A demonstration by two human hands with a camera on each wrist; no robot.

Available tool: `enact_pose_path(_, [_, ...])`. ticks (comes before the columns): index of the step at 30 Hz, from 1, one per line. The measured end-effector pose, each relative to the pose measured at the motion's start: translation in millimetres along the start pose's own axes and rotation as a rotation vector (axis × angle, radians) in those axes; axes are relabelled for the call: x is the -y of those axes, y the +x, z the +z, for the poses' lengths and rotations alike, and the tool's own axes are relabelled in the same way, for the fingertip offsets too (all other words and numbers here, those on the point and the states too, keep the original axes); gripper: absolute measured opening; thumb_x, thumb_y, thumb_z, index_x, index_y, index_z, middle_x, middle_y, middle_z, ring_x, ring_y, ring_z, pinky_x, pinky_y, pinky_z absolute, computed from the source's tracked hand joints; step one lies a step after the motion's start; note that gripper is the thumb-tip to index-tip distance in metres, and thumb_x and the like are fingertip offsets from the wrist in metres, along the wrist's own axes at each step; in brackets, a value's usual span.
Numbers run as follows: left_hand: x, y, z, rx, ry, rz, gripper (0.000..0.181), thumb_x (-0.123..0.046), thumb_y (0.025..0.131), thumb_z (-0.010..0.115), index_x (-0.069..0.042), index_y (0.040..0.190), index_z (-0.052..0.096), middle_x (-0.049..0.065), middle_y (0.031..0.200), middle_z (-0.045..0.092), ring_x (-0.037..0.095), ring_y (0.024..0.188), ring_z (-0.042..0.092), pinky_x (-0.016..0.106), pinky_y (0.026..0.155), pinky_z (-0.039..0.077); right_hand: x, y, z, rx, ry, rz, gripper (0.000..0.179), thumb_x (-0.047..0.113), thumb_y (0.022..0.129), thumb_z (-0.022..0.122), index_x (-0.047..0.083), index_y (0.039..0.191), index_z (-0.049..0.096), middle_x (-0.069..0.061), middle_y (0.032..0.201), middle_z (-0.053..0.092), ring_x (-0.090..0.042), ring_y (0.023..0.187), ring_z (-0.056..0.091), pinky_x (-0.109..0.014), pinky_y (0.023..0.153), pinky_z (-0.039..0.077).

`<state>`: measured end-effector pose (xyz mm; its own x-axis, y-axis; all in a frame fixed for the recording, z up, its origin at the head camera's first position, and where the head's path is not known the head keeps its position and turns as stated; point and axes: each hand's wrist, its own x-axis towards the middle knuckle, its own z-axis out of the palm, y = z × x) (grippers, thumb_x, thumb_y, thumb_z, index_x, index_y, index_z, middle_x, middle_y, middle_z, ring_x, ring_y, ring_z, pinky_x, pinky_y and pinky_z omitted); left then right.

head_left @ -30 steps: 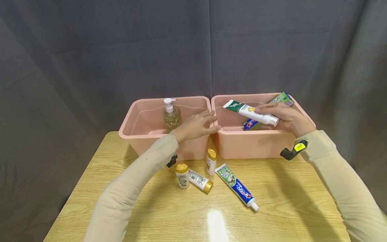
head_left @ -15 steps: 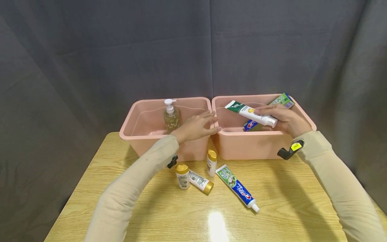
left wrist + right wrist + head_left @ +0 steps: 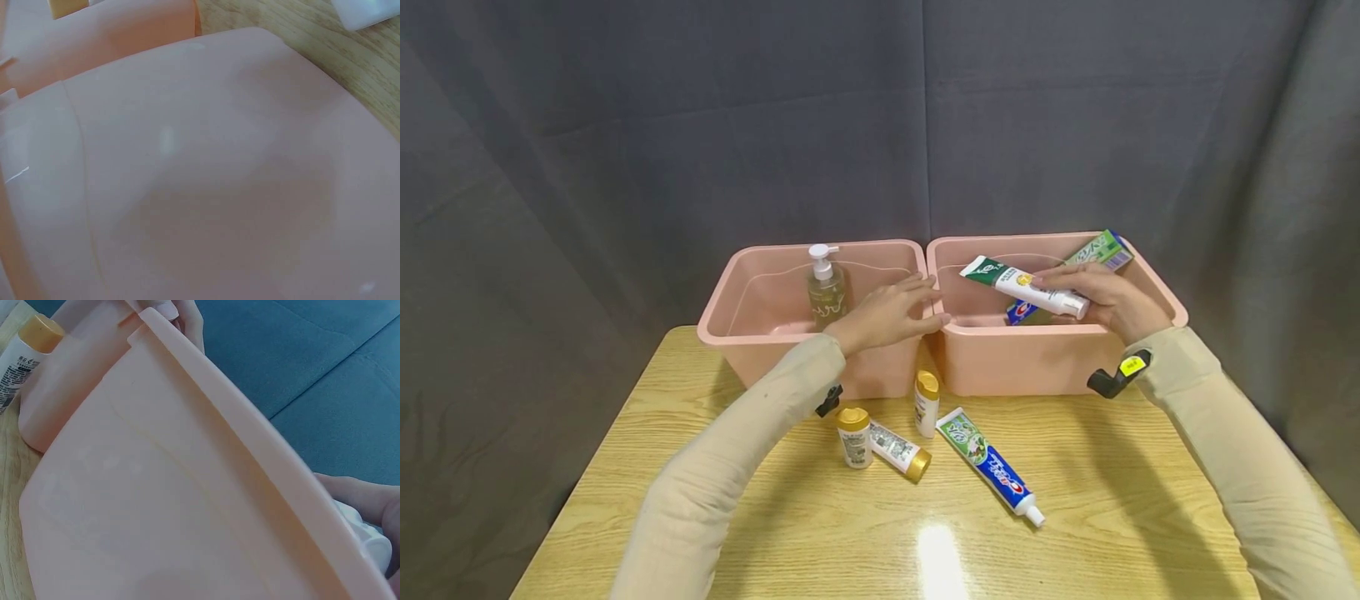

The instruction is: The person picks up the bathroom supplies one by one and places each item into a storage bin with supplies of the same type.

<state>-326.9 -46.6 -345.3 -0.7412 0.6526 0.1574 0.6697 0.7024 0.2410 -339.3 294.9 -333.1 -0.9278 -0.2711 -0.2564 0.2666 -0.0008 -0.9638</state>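
My right hand (image 3: pixel 1116 296) holds a white and green toothpaste tube (image 3: pixel 1009 282) over the right pink bin (image 3: pixel 1045 358). Its white cap (image 3: pixel 377 550) shows past the bin's rim in the right wrist view. Below the tube a blue and green toothpaste box (image 3: pixel 1101 250) leans inside this bin, partly hidden by the hand. My left hand (image 3: pixel 887 317), fingers spread, rests where the right bin's rim meets the left pink bin (image 3: pixel 718 337). A pump bottle (image 3: pixel 827 296) with a white top stands in the left bin. Bin wall fills most of the left wrist view.
In front of the bins on the wooden table (image 3: pixel 820 542) stand two small gold-capped bottles, one left (image 3: pixel 854 437) and one right (image 3: pixel 927 404). Between them lies a gold-capped tube (image 3: pixel 895 448). A blue and green toothpaste tube (image 3: pixel 988 467) lies to the right. Grey curtain (image 3: pixel 880 125) hangs behind.
The right hand and its toothpaste tube have shifted very slightly, the tube's green end dipping a little. The left hand stays in place on the rims.
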Motion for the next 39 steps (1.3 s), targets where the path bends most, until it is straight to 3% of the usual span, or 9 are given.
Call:
enact_pose_path(6, [-2.2,-0.6,-2.0,-0.007,-0.005,0.009,0.064,-0.057,0.1,0.045,-0.014,0.147,0.049,0.006,0.16,0.029,0.025,0.148,0.021,0.049,0.119,0.018,-0.2,-5.0,0.4,-0.012,0.041,0.014,0.012,0.016,0.096,0.067,0.012,0.104,0.075,-0.011,0.118,0.056,-0.025,0.102,0.063,-0.034,0.084,0.057])
enact_pose_path(14, [-4.9,-1.6,-3.4,-0.003,-0.011,0.009,0.065,-0.057,0.1,0.045,-0.013,0.148,0.048,0.007,0.16,0.029,0.026,0.148,0.021,0.049,0.119,0.019,-1.0,-5.5,0.7,-0.009,0.046,-0.006,0.011,0.011,0.097,0.064,0.011,0.1,0.075,-0.014,0.12,0.051,-0.023,0.096,0.062,-0.03,0.078,0.058])
enact_pose_path(20, [-6.2,-1.1,-3.3,0.0,-0.011,0.007,0.064,-0.058,0.1,0.044,-0.015,0.148,0.048,0.006,0.16,0.028,0.027,0.149,0.02,0.049,0.119,0.018,-2.0,-5.2,-0.8,-0.027,0.017,0.001,0.01,0.012,0.096,0.067,0.009,0.104,0.072,-0.012,0.119,0.052,-0.021,0.097,0.061,-0.03,0.085,0.056])
enact_pose_path(28, [-7.3,-2.0,-2.8,0.014,-0.013,-0.005,0.066,-0.058,0.1,0.044,-0.014,0.149,0.047,0.006,0.161,0.027,0.026,0.149,0.018,0.049,0.119,0.017,-3.4,-3.6,2.0,-0.063,0.035,0.08,0.045,0.012,0.091,0.073,0.001,0.128,0.05,-0.006,0.115,0.059,-0.019,0.098,0.065,-0.034,0.095,0.052])
enact_pose_path(31, [-6.8,-2.0,-2.9,0.014,-0.014,-0.009,0.065,-0.058,0.1,0.044,-0.014,0.149,0.047,0.005,0.161,0.027,0.025,0.149,0.018,0.048,0.12,0.016,-2.8,-3.3,3.7,-0.059,0.02,0.093,0.051,0.012,0.091,0.073,-0.001,0.133,0.045,-0.006,0.116,0.058,-0.018,0.098,0.064,-0.031,0.092,0.054])
enact_pose_path(39, [-4.6,-1.0,-2.3,-0.008,0.01,0.008,0.061,-0.054,0.1,0.047,-0.015,0.147,0.05,0.007,0.159,0.031,0.026,0.148,0.023,0.05,0.118,0.021,-2.7,-2.1,5.9,-0.086,0.009,0.118,0.062,0.013,0.089,0.076,-0.002,0.138,0.042,-0.011,0.126,0.051,-0.021,0.1,0.063,-0.038,0.099,0.05])
